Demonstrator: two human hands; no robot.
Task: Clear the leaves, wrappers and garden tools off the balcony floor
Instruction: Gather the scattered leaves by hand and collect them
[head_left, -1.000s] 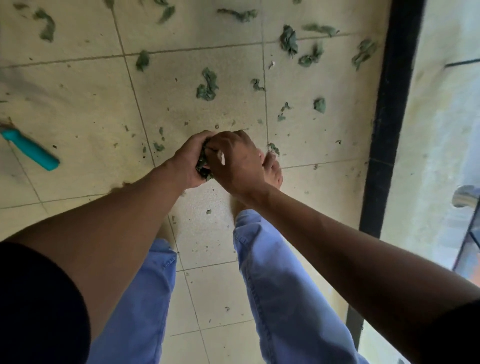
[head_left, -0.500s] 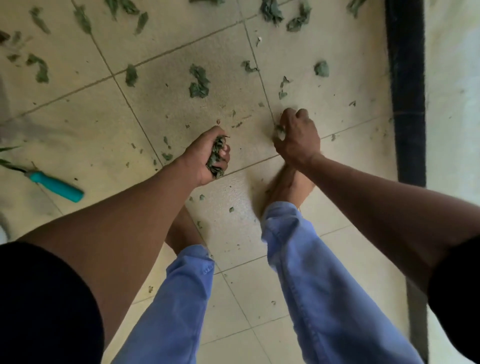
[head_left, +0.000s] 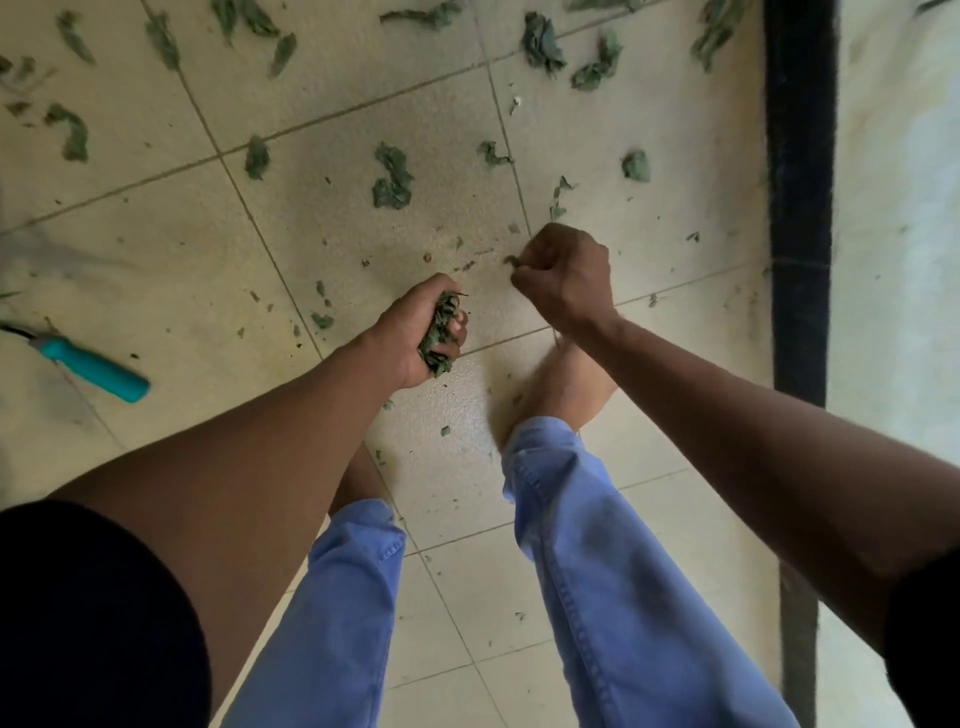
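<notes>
Our left hand (head_left: 426, 332) squeezes a bunch of leaves (head_left: 440, 335); our right hand (head_left: 563, 275) pinches a leaf bit (head_left: 511, 260); the full fist may spill some

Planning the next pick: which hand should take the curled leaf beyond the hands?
Right. The left hand is already full of leaves; the right hand pinches only a scrap, nearer that curled leaf.

Pale tiled balcony floor (head_left: 156, 244), thin grout lines, speckled with crumbs. Scattered wilted green leaves (head_left: 392, 179) across far tiles, mostly apart. Teal-handled garden tool (head_left: 93, 368) lying flat at left. Dark strip (head_left: 797, 197) along right edge. Bare feet (head_left: 563, 387) on tiles.
</notes>
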